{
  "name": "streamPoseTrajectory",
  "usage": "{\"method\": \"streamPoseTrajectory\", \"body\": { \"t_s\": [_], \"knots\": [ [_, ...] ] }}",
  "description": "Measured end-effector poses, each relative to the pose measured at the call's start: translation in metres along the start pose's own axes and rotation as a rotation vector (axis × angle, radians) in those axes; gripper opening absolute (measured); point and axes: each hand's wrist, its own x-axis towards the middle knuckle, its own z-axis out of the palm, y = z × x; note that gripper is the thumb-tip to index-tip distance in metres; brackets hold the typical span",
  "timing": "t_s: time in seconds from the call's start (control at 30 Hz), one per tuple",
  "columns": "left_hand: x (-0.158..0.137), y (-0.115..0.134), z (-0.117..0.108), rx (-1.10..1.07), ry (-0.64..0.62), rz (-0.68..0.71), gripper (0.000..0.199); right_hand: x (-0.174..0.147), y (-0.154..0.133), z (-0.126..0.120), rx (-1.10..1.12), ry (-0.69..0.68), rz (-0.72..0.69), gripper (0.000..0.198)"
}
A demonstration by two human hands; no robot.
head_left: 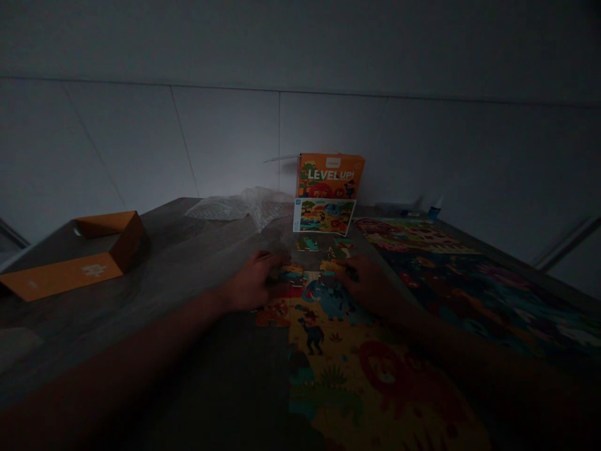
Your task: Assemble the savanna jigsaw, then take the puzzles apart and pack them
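Note:
A partly assembled jigsaw puzzle point(323, 351) with a lion, an elephant, an ostrich and a crocodile lies in front of me. My left hand point(256, 280) is at its upper left edge, with thumb and fingers closed around a puzzle piece point(294, 275). On the other side, my right hand point(369, 285) pinches another puzzle piece point(330, 267) just above the elephant. Beyond the hands lie a loose green piece point(308, 243) and further pieces point(342, 246) to its right. Dim light blurs the fingertips.
An orange puzzle box point(328, 178) stands upright at the back. Bubble wrap point(248, 205) lies left of it. An open orange box part point(70, 272) sits at the far left. Other assembled puzzles point(488, 294) and a small bottle point(435, 210) are on the right.

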Motion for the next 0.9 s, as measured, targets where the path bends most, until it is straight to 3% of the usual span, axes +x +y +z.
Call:
{"method": "streamPoseTrajectory", "body": {
  "t_s": [0.27, 0.43, 0.6, 0.77, 0.9],
  "knots": [
    [0.005, -0.005, 0.001, 0.061, 0.062, -0.015, 0.043, -0.002, -0.016, -0.012, 0.140, 0.014, -0.021, 0.027],
    [0.001, 0.007, -0.001, 0.019, 0.180, 0.121, 0.058, -0.007, -0.028, -0.019, 0.193, 0.074, -0.172, 0.026],
    [-0.001, 0.013, 0.000, 0.031, 0.143, 0.150, 0.055, -0.010, -0.033, -0.020, 0.232, 0.072, -0.282, 0.025],
    [0.002, -0.001, -0.001, 0.081, 0.086, -0.005, 0.059, -0.007, -0.029, -0.018, 0.166, 0.139, -0.130, 0.023],
    [0.004, -0.006, -0.001, 0.035, 0.054, -0.037, 0.059, -0.003, -0.019, -0.015, 0.072, 0.098, -0.005, 0.024]
  ]
}}
